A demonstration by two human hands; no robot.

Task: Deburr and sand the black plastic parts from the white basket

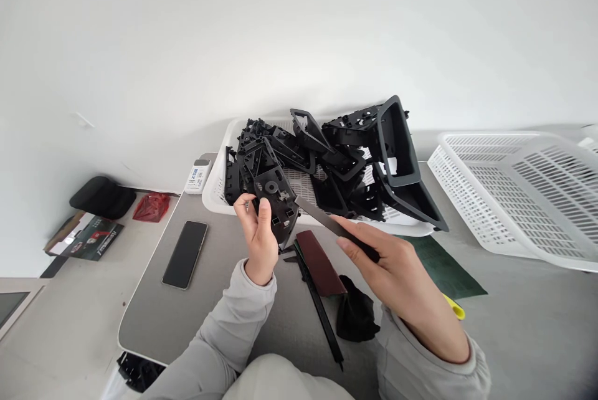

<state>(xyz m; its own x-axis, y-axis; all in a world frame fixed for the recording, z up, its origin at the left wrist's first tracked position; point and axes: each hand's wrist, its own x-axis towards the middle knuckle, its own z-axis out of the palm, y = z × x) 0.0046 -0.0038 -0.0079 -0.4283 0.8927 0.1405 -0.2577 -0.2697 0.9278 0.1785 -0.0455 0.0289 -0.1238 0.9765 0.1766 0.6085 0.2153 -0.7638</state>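
Left hand (260, 244) and right hand (392, 263) are both full: the first pinches one black plastic part (284, 216) above the front of a basket, the second grips one flat dark file (320, 214), its tip at the part's right edge. From the left, on the floor: one printed box (93, 237), one black case (103, 196), one red bag (151, 207). On the grey surface (154, 319) come one phone (185, 255), one white device (197, 177), then the first of two white baskets (212, 200), heaped with black parts (411, 160) too overlapped to count. Before it lie one black caliper (324, 319), one dark red sheet (320, 266), one black cloth (357, 313), one green sheet (448, 266) and one yellow object (455, 308), partly hidden. Rightmost is the second basket (476, 210).
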